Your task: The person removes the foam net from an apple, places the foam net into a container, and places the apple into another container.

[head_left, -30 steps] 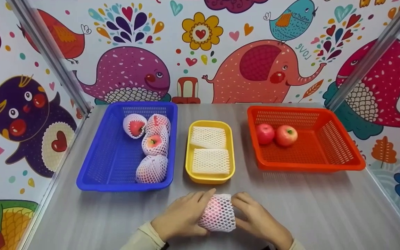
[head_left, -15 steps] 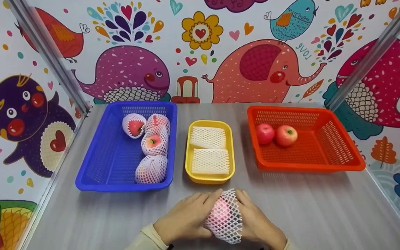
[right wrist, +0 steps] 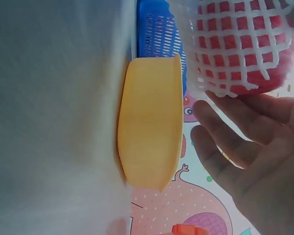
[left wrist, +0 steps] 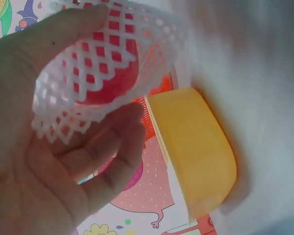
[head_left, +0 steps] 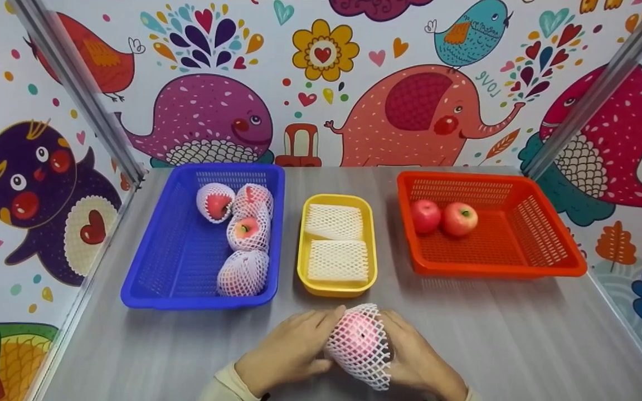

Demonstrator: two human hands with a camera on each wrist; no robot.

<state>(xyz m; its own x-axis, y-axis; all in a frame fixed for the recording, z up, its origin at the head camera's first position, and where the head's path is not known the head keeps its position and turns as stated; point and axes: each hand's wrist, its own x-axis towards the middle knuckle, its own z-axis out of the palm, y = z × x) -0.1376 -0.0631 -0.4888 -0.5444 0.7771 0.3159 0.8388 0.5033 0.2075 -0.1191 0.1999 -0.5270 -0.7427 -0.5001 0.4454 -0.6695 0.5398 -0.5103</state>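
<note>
A red apple (head_left: 361,333) inside a white foam net sleeve (head_left: 349,359) is held up between both hands, above the front of the table. My left hand (head_left: 293,348) grips it from the left; in the left wrist view its thumb lies across the net and the other fingers bend below. From the right, my right hand (head_left: 416,356) holds the netted apple, with fingers under the bare red skin in the right wrist view. The net's lower edge flares loosely past the apple. Part of the right thumb is hidden.
A yellow tray (head_left: 337,289) with folded foam nets (head_left: 337,259) stands just beyond the hands. At left, a blue basket (head_left: 193,301) holds several netted apples (head_left: 243,273). An orange-red basket (head_left: 499,271) at right has two bare apples (head_left: 460,219). Printed walls (head_left: 321,111) enclose the table.
The foam net has been drawn over the apple and now spreads wider and lower around it. The right hand has moved in against the apple, which has turned slightly to face the camera.
</note>
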